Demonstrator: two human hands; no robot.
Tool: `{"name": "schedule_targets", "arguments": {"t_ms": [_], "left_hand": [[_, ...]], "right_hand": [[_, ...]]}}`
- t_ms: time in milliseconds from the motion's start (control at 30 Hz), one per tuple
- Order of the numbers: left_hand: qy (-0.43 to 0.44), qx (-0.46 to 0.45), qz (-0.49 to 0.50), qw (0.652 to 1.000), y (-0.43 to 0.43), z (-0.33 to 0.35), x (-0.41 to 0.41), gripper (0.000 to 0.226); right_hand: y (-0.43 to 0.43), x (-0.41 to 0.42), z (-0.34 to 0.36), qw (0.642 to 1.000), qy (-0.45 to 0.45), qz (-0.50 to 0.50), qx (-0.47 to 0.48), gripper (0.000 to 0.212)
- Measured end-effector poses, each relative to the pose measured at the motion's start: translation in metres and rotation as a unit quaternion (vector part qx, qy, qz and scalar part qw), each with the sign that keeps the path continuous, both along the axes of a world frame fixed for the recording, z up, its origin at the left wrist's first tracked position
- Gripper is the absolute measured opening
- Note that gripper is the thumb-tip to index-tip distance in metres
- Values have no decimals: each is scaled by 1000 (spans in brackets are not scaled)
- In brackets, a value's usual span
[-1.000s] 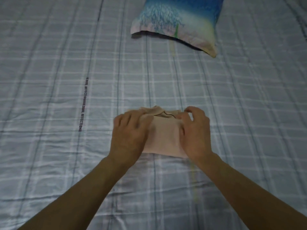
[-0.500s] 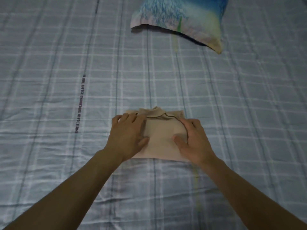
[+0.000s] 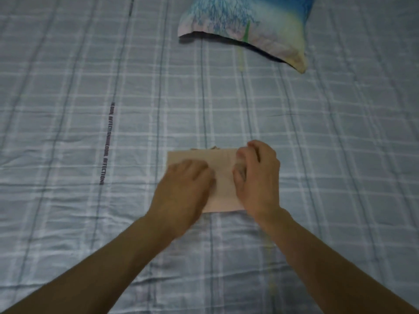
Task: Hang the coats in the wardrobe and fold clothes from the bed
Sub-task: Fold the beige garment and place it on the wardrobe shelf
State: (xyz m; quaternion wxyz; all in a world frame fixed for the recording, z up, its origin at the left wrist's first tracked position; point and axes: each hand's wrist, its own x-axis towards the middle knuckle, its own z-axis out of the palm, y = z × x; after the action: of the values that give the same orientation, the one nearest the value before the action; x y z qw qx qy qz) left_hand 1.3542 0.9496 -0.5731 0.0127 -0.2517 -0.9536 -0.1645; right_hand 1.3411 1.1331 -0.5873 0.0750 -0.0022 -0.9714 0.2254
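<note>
Both hands meet the folded peach garment (image 3: 218, 159) at centre frame on the bed (image 3: 68, 200): left hand (image 3: 186, 189) flat and pressing, right hand (image 3: 258, 177) curled, gripping its right edge; best smoothed outward for a crisp crease.

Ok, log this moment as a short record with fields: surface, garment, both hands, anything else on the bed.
surface: bed sheet, pale blue-grey check with a printed text strip
garment: folded garment, beige, a flat rectangle on the sheet
left hand: left hand lies flat on the garment's left half
right hand: right hand, fingers curled at the garment's right edge, seemingly gripping it
other: pillow, blue and yellow print, farther up the bed, apart from the garment
</note>
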Motion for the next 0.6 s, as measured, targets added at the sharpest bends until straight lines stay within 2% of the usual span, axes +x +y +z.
{"name": "schedule_targets", "arguments": {"t_ms": [33,100,167,233,267,333,433,600], "left_hand": [[-24,-23,-26,999,-2,-5,8,35],[-63,-76,-29,995,-8,-21,18,66],[-85,-105,-30,990,-14,-35,19,95],[-91,-117,-38,988,-18,-47,16,109],[-91,-120,-41,988,-18,-51,13,111],[-93,-121,-40,987,-15,-54,8,105],[-86,-133,-36,987,-8,-52,-1,90],[-79,-142,-38,986,-5,-41,-5,87]], "right_hand": [[1,8,0,998,39,40,7,13],[4,26,-3,991,47,121,35,7],[10,41,-13,982,-11,168,83,34],[16,48,-24,969,-101,202,102,72],[19,47,-29,960,-137,215,114,86],[21,41,-40,950,-164,224,142,98],[17,29,-44,955,-170,205,130,87],[15,26,-38,963,-133,197,128,84]]}}
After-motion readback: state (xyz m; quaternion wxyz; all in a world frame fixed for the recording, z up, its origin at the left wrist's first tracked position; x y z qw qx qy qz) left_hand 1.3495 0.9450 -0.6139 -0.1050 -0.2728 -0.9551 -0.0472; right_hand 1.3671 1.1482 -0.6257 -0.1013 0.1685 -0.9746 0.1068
